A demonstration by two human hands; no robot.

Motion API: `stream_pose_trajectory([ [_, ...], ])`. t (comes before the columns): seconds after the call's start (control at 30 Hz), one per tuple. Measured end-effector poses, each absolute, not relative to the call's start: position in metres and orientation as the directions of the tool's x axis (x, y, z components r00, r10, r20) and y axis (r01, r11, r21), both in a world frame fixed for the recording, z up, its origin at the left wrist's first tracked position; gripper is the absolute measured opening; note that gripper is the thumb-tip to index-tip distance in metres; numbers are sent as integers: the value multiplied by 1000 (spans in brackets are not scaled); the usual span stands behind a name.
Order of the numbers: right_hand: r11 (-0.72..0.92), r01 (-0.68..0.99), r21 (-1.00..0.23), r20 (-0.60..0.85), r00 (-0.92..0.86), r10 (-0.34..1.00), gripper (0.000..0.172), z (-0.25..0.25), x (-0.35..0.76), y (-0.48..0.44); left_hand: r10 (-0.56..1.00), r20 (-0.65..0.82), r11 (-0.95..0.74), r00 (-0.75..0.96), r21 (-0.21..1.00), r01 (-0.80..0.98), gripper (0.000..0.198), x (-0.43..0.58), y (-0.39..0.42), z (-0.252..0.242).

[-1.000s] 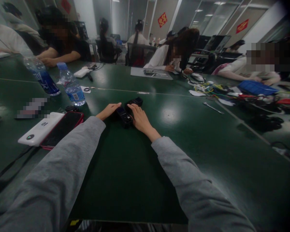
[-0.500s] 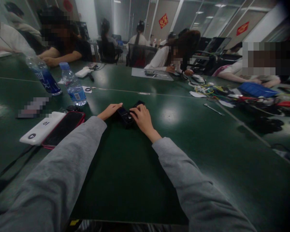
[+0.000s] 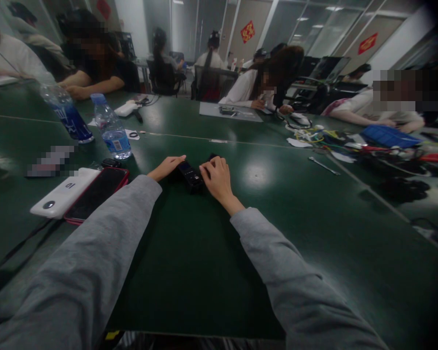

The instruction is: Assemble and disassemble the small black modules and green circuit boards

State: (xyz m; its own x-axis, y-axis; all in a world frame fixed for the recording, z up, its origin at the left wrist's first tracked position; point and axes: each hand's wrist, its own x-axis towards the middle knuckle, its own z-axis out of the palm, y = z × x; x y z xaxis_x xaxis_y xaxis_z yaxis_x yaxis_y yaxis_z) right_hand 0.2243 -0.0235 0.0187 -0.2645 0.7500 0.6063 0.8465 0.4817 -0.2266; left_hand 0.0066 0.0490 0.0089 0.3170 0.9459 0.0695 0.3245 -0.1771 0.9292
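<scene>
A small black device with a little screen [image 3: 190,176] lies on the dark green table [image 3: 190,272] in front of me. My left hand [image 3: 167,167] holds its far left side, thumb along the top edge and the other fingers mostly hidden. On the other side is my right hand [image 3: 217,179], fingers bent and tips pinched together beside the device's right edge. Whether anything small sits between those tips I cannot make out. Another black piece [image 3: 213,157] shows partly behind the right fingers.
To the left lie a white power bank [image 3: 63,194], a red-cased phone [image 3: 97,194] and two plastic bottles, one clear [image 3: 111,129] and one blue-labelled [image 3: 69,116]. A wrench [image 3: 324,166] and tangled cables [image 3: 350,141] are on the right. Several people sit across the table.
My right fingertips have shifted slightly right, away from the device's screen side, and curled closer together. My left hand and the device stay in place.
</scene>
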Motion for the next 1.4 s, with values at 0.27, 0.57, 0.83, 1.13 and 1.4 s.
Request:
stream_pose_trajectory([
  [0.27, 443, 859, -257, 608, -213, 765, 29, 17, 225, -24, 944, 63, -174, 323, 929, 326, 59, 7, 48, 10],
  [0.57, 379, 882, -282, 669, -103, 736, 38, 9, 224, -17, 937, 64, -183, 344, 928, 324, 60, 5, 52, 6],
  [0.83, 433, 856, -282, 625, -179, 760, 32, 9, 224, -18, 937, 80, -199, 339, 922, 333, 59, 5, 50, 8],
  [1.13, 441, 846, -300, 599, -193, 777, 29, 8, 225, -17, 945, 72, -184, 320, 924, 335, 55, 9, 41, 17],
  [1.4, 429, 860, -277, 609, -188, 770, 28, 7, 225, -17, 941, 93, -214, 325, 908, 360, 59, 6, 49, 9],
])
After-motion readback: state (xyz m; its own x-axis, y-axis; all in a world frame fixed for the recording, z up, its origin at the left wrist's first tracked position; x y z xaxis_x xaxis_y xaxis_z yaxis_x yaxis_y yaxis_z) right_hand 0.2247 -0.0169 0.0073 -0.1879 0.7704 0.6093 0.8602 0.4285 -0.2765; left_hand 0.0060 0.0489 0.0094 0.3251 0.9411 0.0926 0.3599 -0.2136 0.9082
